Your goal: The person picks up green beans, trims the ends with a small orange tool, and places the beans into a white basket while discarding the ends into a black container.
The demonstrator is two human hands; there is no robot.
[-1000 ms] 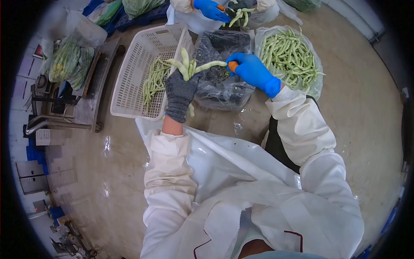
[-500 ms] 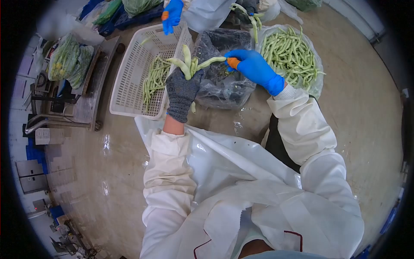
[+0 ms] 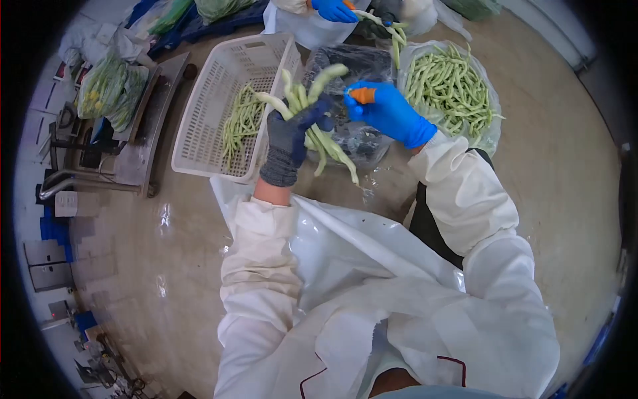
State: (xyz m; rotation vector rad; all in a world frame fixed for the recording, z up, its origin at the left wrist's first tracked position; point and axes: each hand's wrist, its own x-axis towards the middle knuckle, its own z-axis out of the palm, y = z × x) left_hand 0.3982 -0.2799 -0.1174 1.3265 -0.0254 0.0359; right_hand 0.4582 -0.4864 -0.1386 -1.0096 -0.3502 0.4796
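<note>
- Between crate (image 3: pixel 197 106) and lined bin (image 3: pixel 369 63), our left hand (image 3: pixel 287 136) is clamping beans (image 3: pixel 332 147).
- Our right hand (image 3: pixel 393 114) is pinching an orange item (image 3: pixel 362 96).
- Beyond, a bean-filled bag (image 3: pixel 491 135) is sitting; hands are part-blocking the bin.

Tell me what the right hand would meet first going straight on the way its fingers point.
Probably the beans held in the left hand, though one view leaves the depth unclear.
</note>
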